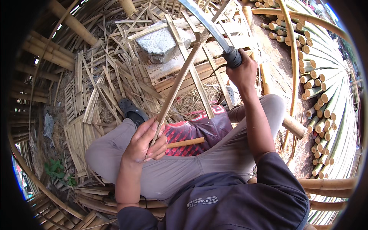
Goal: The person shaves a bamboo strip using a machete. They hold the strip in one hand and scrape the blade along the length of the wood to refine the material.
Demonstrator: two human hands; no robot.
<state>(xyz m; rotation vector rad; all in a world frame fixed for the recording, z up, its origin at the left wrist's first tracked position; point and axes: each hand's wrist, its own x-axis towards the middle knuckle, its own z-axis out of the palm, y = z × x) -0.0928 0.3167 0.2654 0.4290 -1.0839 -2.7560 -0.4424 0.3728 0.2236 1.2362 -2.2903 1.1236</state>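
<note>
My left hand (147,142) is closed around the lower end of a long split bamboo strip (179,79), which slants up and to the right. In my right hand (244,71) is a machete (205,22), gripped by its black handle, its long blade pointing up and left. The blade crosses the strip near a node; whether they touch I cannot tell. A short tan stick (187,142) shows beside my left fingers, over a red and dark cloth (214,128) between my legs. Two other bamboo strips (197,82) lean from the cloth toward a low wooden platform (158,79).
A rough grey stone (158,43) rests on the platform. Bamboo slats (92,96) litter the ground at left. Cut bamboo poles (326,86) are stacked at right, behind a bent bamboo rail (293,65). A thick bamboo piece (294,127) lies beside my right knee.
</note>
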